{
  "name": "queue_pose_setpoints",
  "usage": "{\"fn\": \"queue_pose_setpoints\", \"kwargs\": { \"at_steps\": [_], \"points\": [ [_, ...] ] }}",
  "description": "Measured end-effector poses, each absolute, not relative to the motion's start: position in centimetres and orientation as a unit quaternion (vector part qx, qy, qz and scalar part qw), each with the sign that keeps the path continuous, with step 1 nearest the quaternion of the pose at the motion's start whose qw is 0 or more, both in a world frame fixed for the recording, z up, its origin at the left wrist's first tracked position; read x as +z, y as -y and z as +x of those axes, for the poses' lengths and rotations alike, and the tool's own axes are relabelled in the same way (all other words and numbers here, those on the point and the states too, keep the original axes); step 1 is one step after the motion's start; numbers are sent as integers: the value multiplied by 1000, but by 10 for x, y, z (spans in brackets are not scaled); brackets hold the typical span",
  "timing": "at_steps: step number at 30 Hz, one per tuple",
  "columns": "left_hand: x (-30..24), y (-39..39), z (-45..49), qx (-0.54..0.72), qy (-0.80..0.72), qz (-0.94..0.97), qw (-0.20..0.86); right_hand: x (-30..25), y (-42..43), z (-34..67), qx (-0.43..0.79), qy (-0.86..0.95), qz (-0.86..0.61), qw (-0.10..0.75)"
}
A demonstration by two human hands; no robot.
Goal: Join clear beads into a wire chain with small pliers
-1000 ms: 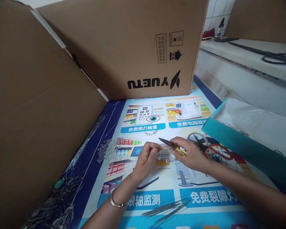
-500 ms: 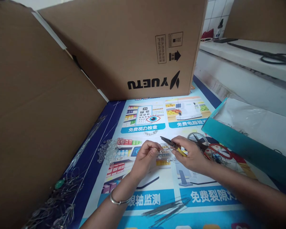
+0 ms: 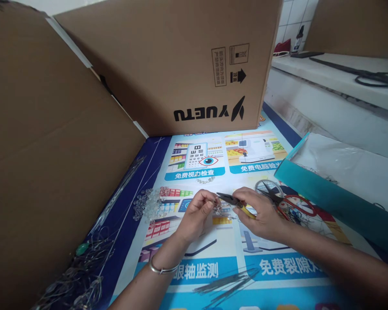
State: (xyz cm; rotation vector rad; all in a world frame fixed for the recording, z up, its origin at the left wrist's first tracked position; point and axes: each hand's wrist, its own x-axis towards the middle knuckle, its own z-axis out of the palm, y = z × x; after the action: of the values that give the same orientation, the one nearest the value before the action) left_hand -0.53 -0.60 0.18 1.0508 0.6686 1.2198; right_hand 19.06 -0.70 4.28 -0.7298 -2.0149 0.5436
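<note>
My left hand, with a metal bangle at its wrist, pinches a wire strung with clear beads. In my right hand are needle-nose pliers with yellow handles, their dark jaws pointing left just beside my left fingertips. Whether the jaws touch the wire I cannot tell. Part of the beaded strand runs right, below the pliers. A heap of loose clear beads lies left of my left hand, and a short curved row of beads lies beyond it.
Red-handled scissors and a roll of tape lie right of my right hand, near a teal box. Cut wires lie in front. Tangled wire sits at left. Tall cardboard stands behind and left.
The pliers and my right hand have shifted slightly down and right, the jaws tilting flatter. The beads at my left fingertips have bunched closer together.
</note>
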Motion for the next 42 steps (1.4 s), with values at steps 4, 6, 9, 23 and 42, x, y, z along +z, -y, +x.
{"fn": "queue_pose_setpoints", "kwargs": {
  "at_steps": [4, 6, 9, 23, 42],
  "points": [
    [2, 7, -6, 514, -309, 487, 635, 45, 8, 190, 223, 814, -297, 446],
    [2, 7, -7, 502, -314, 503, 630, 45, 8, 190, 224, 814, -298, 447],
    [2, 7, -8, 493, -321, 525, 616, 44, 8, 190, 223, 811, -299, 451],
    [-1, 7, -13, 505, -346, 542, 576, 50, 11, 192, 222, 823, -282, 440],
    [0, 5, -11, 510, -306, 574, 563, 44, 12, 190, 239, 802, -311, 451]
  ]
}}
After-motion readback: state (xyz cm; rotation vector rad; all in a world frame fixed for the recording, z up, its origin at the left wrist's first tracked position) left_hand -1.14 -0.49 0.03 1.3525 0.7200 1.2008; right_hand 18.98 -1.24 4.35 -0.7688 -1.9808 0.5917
